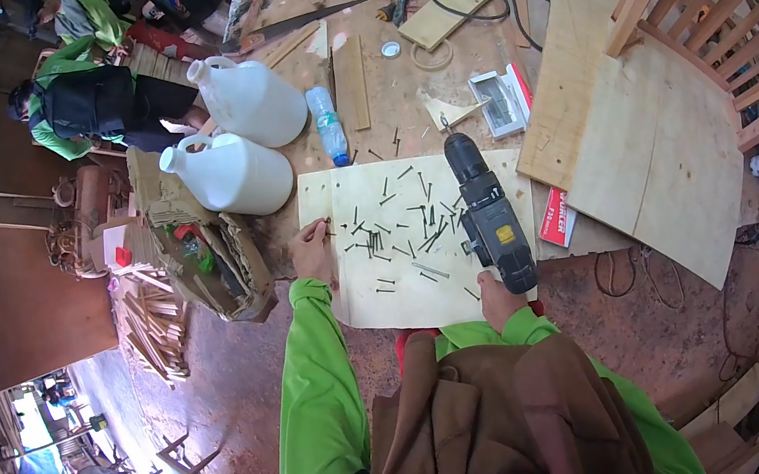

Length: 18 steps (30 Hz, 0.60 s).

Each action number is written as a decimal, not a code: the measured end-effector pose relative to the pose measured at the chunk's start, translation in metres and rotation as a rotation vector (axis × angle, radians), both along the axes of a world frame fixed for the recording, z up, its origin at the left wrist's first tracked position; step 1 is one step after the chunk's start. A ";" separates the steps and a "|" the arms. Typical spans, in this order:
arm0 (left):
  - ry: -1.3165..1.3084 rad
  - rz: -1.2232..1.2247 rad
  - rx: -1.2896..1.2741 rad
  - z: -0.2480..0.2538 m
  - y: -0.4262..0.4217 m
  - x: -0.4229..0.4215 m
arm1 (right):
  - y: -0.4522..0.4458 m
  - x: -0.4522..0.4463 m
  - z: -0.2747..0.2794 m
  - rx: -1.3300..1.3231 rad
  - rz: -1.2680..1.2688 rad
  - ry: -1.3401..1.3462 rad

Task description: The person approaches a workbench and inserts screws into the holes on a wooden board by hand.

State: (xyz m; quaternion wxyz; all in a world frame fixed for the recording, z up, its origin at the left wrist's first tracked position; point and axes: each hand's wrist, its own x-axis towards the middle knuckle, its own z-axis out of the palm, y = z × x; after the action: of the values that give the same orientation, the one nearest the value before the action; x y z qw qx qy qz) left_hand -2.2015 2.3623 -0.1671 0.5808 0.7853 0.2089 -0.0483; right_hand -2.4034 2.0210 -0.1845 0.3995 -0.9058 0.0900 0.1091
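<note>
My left hand (309,252) is at the left edge of a thin wooden board (359,291), its fingers pinched around a small dark screw (328,221) near that edge. Over the board's right side is a black cordless drill (495,217), its bit pointing away from me. My right hand (502,299) is closed at the drill's near end, its fingers mostly hidden beneath the tool. Several loose dark screws (438,222) lie scattered across the board between both hands.
Two white jugs (237,176) and a water bottle (327,124) stand beyond my left hand, beside a torn cardboard box (210,257). Plywood sheets (647,139) and a slatted wooden frame (714,5) are on the right. Another person (91,100) bends at far left.
</note>
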 end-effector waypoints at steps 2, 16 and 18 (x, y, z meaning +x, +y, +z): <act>-0.008 -0.006 0.039 -0.001 0.002 0.001 | 0.000 0.001 0.001 0.045 -0.012 0.017; -0.005 -0.026 0.093 0.022 -0.011 -0.002 | 0.005 -0.004 -0.017 0.112 -0.141 0.057; 0.015 -0.038 0.115 0.023 -0.011 0.000 | 0.004 -0.002 -0.010 0.099 -0.125 0.082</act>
State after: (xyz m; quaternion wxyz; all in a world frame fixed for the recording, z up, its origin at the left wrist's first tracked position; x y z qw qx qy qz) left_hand -2.2015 2.3515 -0.1442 0.5321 0.8208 0.2005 -0.0531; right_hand -2.4050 2.0251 -0.1941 0.4458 -0.8723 0.1571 0.1254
